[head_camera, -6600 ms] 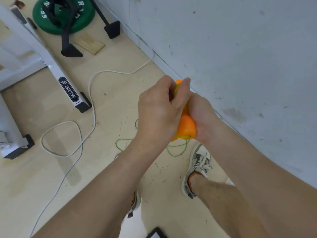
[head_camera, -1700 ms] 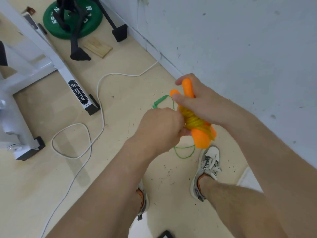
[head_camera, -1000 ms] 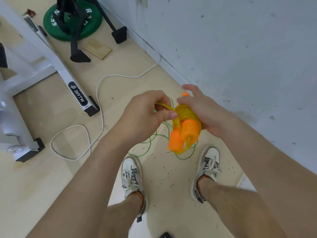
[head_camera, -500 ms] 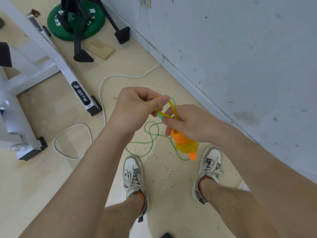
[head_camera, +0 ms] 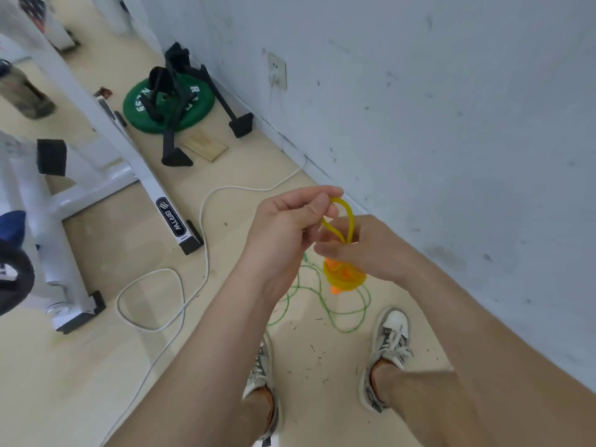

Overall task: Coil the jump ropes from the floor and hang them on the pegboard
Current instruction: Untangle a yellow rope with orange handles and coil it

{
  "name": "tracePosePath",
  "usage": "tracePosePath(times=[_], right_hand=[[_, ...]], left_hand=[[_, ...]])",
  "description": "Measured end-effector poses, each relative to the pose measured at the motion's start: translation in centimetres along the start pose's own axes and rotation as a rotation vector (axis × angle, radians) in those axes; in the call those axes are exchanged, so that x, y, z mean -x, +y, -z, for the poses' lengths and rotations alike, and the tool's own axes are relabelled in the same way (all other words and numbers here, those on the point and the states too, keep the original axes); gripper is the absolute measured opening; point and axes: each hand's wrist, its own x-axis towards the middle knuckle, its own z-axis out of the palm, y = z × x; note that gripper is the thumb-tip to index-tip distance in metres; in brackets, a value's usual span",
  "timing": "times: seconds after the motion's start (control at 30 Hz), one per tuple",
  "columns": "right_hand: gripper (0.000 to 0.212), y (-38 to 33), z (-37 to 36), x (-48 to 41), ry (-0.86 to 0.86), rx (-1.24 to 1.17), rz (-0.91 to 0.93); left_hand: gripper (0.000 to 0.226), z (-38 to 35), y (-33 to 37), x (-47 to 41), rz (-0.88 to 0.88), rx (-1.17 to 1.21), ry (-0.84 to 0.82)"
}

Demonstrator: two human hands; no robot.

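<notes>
Yellow rope loop (head_camera: 351,221) is pinched by the left hand (head_camera: 283,230) and right hand (head_camera: 371,250).
Below the right hand, orange handles (head_camera: 335,265) are half hidden under wound rope.

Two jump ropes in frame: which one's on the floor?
The green rope, lying loose on the floor. The yellow rope is wound up and held by the left hand and right hand.
</notes>
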Motion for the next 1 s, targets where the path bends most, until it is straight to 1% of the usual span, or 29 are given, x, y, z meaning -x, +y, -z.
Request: tracePosePath(times=[0.03, 0.07, 0.2, 0.27, 0.4, 0.5, 0.57, 0.6, 0.73, 0.8, 0.9, 1.0], right_hand=[[0.009, -1.1, 0.4, 0.8, 0.007, -0.036, 0.037], [0.011, -2.3, 0.8, 1.6, 0.011, -0.069, 0.077], [0.023, -7.0, 2.9, 5.3, -0.04, -0.186, 0.181], [0.029, -9.1, 3.6, 7.1, -0.012, -0.205, 0.201], [0.031, -12.7, 4.0, 10.4, 0.205, -0.187, 0.25], [0.031, -15.2, 4.7, 12.8, 0.359, -0.197, 0.313], [0.033, -17.0, 5.5, 14.2, 0.417, -0.195, 0.332], [0.033, -17.9, 6.0, 14.9, 0.417, -0.208, 0.34], [0.027, -21.1, 8.6, 16.8, 0.305, -0.333, 0.393], [0.024, -22.9, 10.1, 16.8, 0.289, -0.382, 0.438], [0.016, -25.4, 12.2, 15.5, 0.419, -0.379, 0.537], [0.008, -28.2, 14.7, 12.8, 0.528, -0.415, 0.615]], left_hand=[[0.016, -0.5, 0.8, 0.3, -0.02, -0.013, 0.021], [0.015, -1.0, 1.6, 0.6, -0.037, -0.023, 0.047], [0.014, -2.4, 5.2, 2.6, -0.084, 0.093, 0.098], [0.015, -3.0, 6.9, 3.8, -0.112, 0.128, 0.098], [0.016, -4.8, 10.2, 6.6, -0.147, 0.085, 0.031], [0.012, -6.3, 12.6, 8.8, -0.154, 0.011, -0.074], [0.019, -7.4, 14.2, 10.0, -0.188, -0.039, -0.122], [0.019, -8.1, 15.0, 10.5, -0.22, -0.064, -0.13], [0.021, -10.6, 18.9, 10.7, -0.372, -0.16, -0.095], [0.023, -11.7, 21.0, 9.6, -0.457, -0.199, -0.052], [0.025, -13.0, 24.2, 7.0, -0.585, -0.257, -0.019], [0.024, -14.1, 27.6, 3.4, -0.638, -0.222, -0.055]])
